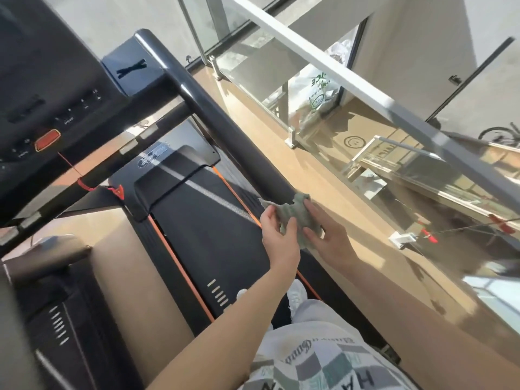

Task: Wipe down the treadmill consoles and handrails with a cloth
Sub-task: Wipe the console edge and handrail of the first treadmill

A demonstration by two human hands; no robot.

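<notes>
Under the bunched cloth point(295, 215), the lower end of the handrail point(225, 119) is hidden (contact cannot be confirmed). The left hand point(280, 237) pinches the cloth's near edge between thumb and fingers. The right hand point(327, 237) clamps it, fingers extended on top, thumb against its near side. Both forearms reach forward.

I've only the one view: a head-worn wide-angle camera, rolled well off level. It looks forward and down from over the rear of the treadmill point(208, 237), near its right handrail point(239, 147), with its console point(42, 108) farther off at upper left of frame.
</notes>
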